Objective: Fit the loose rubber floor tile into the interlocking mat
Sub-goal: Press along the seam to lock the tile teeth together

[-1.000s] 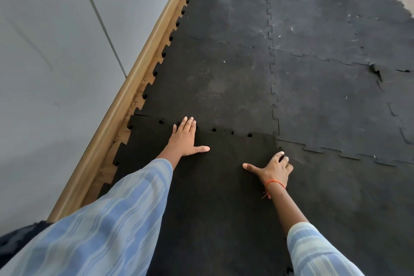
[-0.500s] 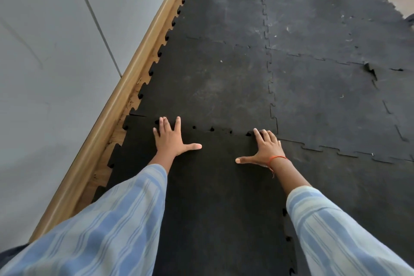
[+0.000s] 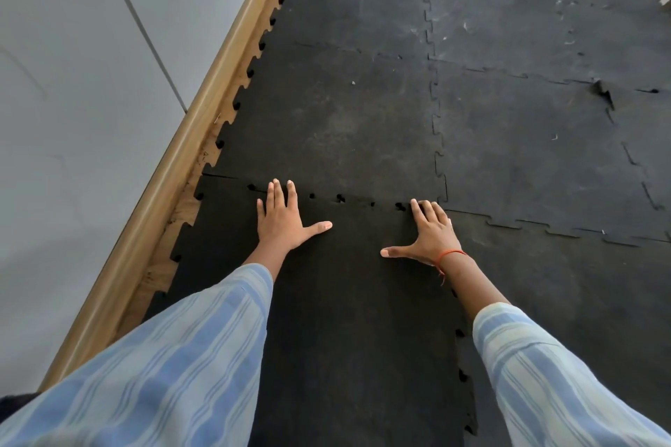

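Note:
The loose black rubber tile [image 3: 345,301] lies under both my arms, darker than the grey interlocking mat [image 3: 345,120] beyond it. Small gaps show along the toothed seam between the tile's far edge and the mat. My left hand [image 3: 283,218] lies flat on the tile near its far left edge, fingers reaching the seam, thumb spread. My right hand [image 3: 428,232] presses flat near the tile's far right corner, fingertips at the seam, thumb pointing left. Neither hand holds anything.
A wooden skirting board [image 3: 174,170] and grey wall [image 3: 72,102] run along the left, with a strip of bare wooden floor [image 3: 170,239] beside the tile's toothed left edge. More mat tiles [image 3: 544,141] lie to the right, one with a torn raised corner [image 3: 602,91].
My right hand has gone from curled near the tile's right edge to flat at the far right corner. My left hand slid left along the far edge. The view has tipped down.

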